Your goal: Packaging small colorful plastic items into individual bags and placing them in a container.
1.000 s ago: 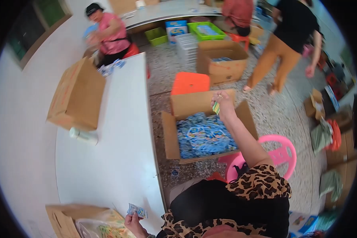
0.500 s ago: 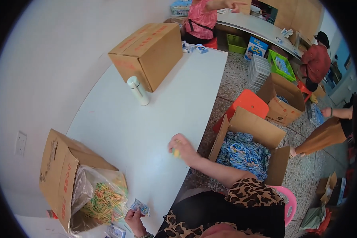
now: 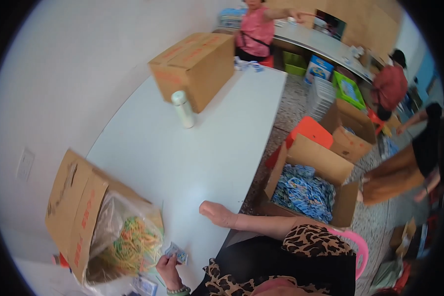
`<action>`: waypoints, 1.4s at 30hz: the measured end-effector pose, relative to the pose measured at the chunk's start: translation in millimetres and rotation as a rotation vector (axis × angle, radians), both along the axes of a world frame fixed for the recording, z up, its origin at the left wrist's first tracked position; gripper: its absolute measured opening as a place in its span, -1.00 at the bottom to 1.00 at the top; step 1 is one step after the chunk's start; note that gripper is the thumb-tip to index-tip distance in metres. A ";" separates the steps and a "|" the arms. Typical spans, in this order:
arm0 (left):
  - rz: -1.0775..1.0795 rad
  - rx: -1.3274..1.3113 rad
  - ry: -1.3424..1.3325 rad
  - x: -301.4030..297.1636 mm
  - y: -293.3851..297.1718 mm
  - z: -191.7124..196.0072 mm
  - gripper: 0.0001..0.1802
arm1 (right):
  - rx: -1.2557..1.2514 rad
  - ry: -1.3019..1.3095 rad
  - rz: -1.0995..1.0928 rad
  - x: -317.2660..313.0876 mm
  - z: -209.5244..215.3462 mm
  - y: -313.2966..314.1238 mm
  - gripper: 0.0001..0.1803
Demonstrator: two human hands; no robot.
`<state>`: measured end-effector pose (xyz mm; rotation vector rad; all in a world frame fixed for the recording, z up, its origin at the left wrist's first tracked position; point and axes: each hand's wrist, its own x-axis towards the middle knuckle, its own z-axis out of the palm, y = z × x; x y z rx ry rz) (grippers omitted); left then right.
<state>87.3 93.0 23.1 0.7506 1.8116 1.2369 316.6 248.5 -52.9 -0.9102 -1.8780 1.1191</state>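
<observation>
My left hand [image 3: 168, 272] pinches a small blue-and-white packet [image 3: 176, 253] over the near end of the white table [image 3: 222, 143]. To its right, a little farther off, my right hand [image 3: 217, 214] hovers with the fingers curled in; whatever they hold is hidden behind the back of the hand. Left of the packet a tipped cardboard box [image 3: 76, 217], lined with a clear plastic bag [image 3: 108, 212], opens toward me. Inside lie many thin sticks [image 3: 133, 241] in orange, yellow and green. Another small blue-and-white package [image 3: 144, 286] rests below the box's mouth.
A closed carton [image 3: 197, 69] and a pale green flask [image 3: 183, 109] stand farther up the table. On the floor at right, an open carton [image 3: 348, 202] holds many blue packets [image 3: 306, 192], beside a red stool [image 3: 311, 130]. Co-workers [image 3: 255, 32] are at the back and right.
My right hand has come nearer and slightly left, and the yellow-green thing seen in it is now hidden. The left hand still pinches the packet. The whole view has shifted slightly.
</observation>
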 end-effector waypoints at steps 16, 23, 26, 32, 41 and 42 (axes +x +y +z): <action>0.778 0.033 0.473 40.2 -175.5 49.6 -0.82 | -0.888 0.040 1.379 -126.4 49.0 -68.8 -0.84; 1.392 0.159 0.000 147.7 -275.1 41.6 -0.85 | -0.945 -0.281 1.843 -163.2 61.1 -123.9 -0.86; 1.576 0.250 -0.066 170.5 -287.6 36.6 -0.82 | -0.950 -0.265 1.860 -174.8 48.3 -131.3 -0.86; 1.548 0.262 -0.075 166.8 -293.1 53.3 -0.76 | -0.989 -0.182 1.824 -182.8 24.5 -131.0 -0.83; 1.403 0.236 0.002 140.0 -278.2 32.0 -0.85 | -1.191 -0.054 1.736 -188.7 14.8 -127.3 -0.84; 1.390 0.226 -0.014 140.1 -274.9 34.1 -0.85 | -1.229 -0.059 1.706 -190.7 12.2 -126.4 -0.83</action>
